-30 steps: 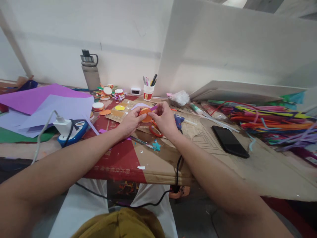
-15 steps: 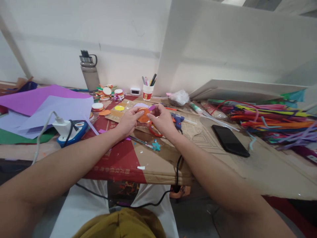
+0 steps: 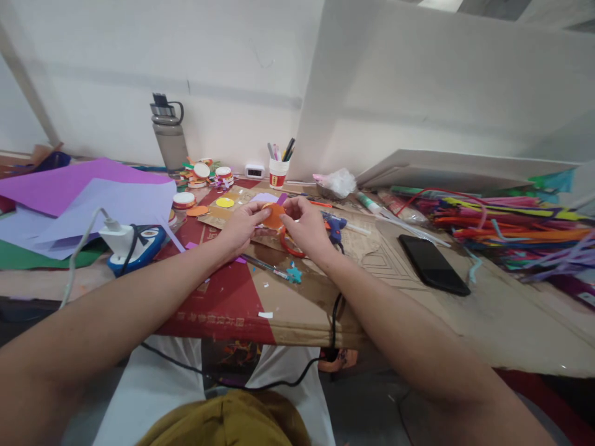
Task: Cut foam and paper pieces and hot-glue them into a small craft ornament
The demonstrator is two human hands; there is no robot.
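An orange disc (image 3: 274,216) is held between my two hands above the middle of the cardboard-covered table. My left hand (image 3: 245,226) pinches its left edge, with the thumb on the face. On the right edge are the thumb and fingers of my right hand (image 3: 304,226). A purple strip (image 3: 282,199) shows just behind the disc. Below my right hand lie red-handled scissors (image 3: 292,246). A blue glue gun (image 3: 335,227) rests to the right of them. A pen with a teal star (image 3: 294,273) lies nearer the front.
Purple paper sheets (image 3: 106,201) and a blue power strip (image 3: 147,244) are at left. Behind stand a water bottle (image 3: 170,139), small round boxes (image 3: 184,200) and a pen cup (image 3: 278,173). A phone (image 3: 432,263) and colourful pipe cleaners (image 3: 520,229) lie right. A black cable (image 3: 334,322) hangs over the front edge.
The orange disc has turned a little and now looks narrower between my hands. The purple strip behind it stands more upright. My hands have barely moved.
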